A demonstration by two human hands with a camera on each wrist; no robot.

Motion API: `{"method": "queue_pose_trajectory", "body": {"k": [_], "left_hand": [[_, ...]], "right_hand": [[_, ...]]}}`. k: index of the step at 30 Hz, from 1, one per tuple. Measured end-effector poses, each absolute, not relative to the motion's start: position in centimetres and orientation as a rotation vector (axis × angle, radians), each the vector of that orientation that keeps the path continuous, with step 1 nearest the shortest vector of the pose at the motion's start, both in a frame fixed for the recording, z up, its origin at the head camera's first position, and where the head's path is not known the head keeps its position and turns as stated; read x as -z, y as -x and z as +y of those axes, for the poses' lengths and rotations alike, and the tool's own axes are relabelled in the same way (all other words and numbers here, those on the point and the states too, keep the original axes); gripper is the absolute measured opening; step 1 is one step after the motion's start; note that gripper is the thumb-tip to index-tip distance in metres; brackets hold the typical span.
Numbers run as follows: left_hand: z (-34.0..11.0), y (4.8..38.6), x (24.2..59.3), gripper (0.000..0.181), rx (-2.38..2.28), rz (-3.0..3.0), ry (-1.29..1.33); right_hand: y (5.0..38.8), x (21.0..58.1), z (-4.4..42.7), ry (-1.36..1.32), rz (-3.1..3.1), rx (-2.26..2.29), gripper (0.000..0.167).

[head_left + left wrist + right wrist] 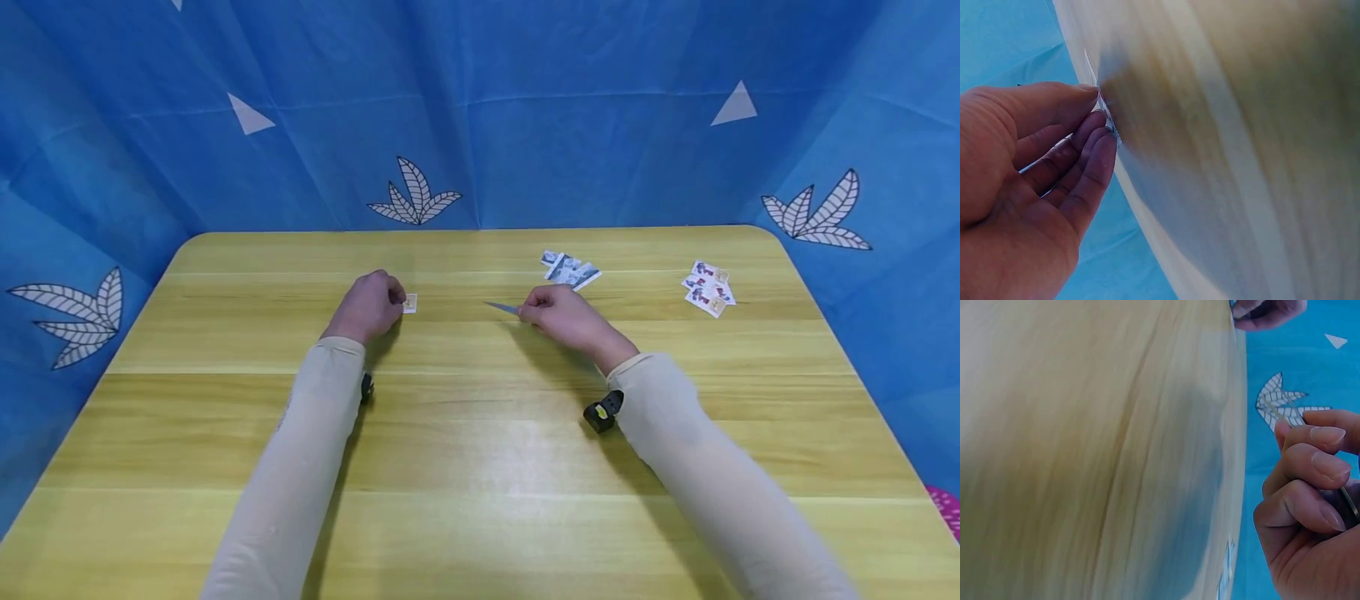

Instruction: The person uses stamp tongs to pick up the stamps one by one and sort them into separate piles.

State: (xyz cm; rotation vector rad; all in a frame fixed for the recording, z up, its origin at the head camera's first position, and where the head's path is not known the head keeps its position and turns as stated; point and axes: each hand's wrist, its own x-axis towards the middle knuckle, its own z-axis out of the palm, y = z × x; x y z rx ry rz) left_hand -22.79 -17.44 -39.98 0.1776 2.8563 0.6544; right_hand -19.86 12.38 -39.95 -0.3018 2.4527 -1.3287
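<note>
My left hand (367,307) is at the table's left middle, fingers bent, with thumb and fingertips at a small white-bordered stamp (410,304). In the left wrist view the thumb and fingertips meet the edge of this stamp (1107,114), low against the tabletop; part of it is hidden. My right hand (566,317) grips thin tweezers (501,307) whose tip points left, above the table. In the right wrist view the tweezers (1275,411) stick out past the thumb and index finger, the other fingers curled.
Behind my right hand lies a loose group of grey-blue printed stamps (572,271). Farther right is another overlapping group with red and yellow prints (707,288). The wooden table (480,467) ends at a blue curtain (480,108). A black camera (602,412) sits on my right wrist.
</note>
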Motion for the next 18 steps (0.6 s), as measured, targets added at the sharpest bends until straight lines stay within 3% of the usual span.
{"method": "queue_pose_trajectory", "body": {"k": [18], "left_hand": [[-17.3, 22.9, 40.0, 0.019, -0.657, 2.865, -0.186]], "right_hand": [[20.2, 40.0, 9.6, 0.220, 2.369, 1.368, 0.025]]}}
